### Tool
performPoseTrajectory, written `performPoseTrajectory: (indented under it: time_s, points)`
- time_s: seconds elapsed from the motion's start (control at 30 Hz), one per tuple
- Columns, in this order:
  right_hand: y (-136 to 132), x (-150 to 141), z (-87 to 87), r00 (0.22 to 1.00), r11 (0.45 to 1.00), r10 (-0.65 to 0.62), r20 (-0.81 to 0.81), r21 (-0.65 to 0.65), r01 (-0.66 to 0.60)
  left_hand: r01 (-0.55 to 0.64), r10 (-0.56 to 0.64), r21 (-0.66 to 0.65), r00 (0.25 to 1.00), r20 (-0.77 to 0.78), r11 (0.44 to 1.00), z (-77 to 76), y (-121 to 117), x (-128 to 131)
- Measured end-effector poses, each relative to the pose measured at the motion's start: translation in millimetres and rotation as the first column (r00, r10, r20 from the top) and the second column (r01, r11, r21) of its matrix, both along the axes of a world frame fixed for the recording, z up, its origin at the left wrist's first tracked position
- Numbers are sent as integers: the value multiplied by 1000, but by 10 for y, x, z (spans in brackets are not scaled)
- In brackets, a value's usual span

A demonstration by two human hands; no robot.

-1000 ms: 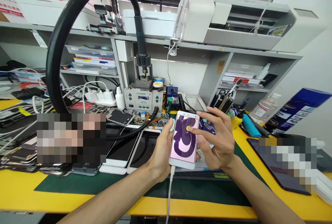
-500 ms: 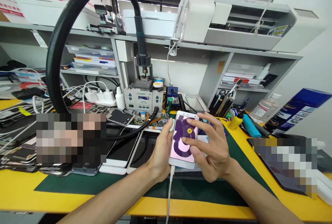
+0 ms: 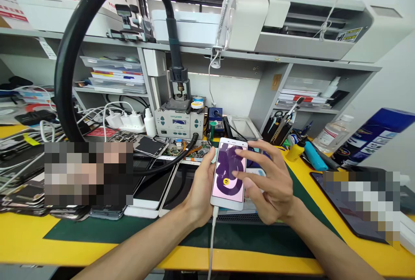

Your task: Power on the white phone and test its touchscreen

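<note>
A white smartphone (image 3: 223, 165) is tilted up in my left hand (image 3: 201, 191), which grips it along its left side with the thumb at the edge. On its lit screen is a dark purple curved shape with a yellow smiley dot low on the left. A white cable (image 3: 212, 237) runs down from the phone's bottom end. My right hand (image 3: 274, 189) is spread over the right part of the screen, fingers apart and holding nothing. Its fingertips are at the glass; which of them touch I cannot tell.
A green mat (image 3: 282, 239) covers part of the yellow bench (image 3: 97, 252). Several phones and screens (image 3: 152, 189) lie to the left, below a hot-air station (image 3: 179, 123) with a black hose (image 3: 61, 64). Bottles (image 3: 333, 135) and a dark tablet-like panel (image 3: 340, 211) are on the right.
The yellow smiley dot on the screen has moved from the upper right to the lower left. My right hand has shifted slightly right. My left hand still holds the phone.
</note>
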State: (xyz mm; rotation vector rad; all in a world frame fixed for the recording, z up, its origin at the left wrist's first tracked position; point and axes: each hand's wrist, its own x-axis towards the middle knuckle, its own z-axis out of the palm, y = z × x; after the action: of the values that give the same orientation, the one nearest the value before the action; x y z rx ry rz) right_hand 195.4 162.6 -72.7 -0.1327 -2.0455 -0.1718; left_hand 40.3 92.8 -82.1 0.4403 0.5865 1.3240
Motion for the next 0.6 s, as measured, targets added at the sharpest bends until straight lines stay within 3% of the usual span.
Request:
performPoseTrajectory:
  time_s: [0.17, 0.27, 0.6]
  points:
    - [134, 56, 16, 985, 986, -161, -68, 24, 163, 57, -56, 14, 998, -40, 998, 12, -1, -20]
    - [141, 54, 20, 980, 982, -183, -81, 28, 186, 55, -55, 7, 998, -44, 998, 2, -2, -27]
    - [-35, -26, -39, 999, 999, 44, 25, -22, -44, -31, 33, -46, 999, 42, 998, 25, 10, -14]
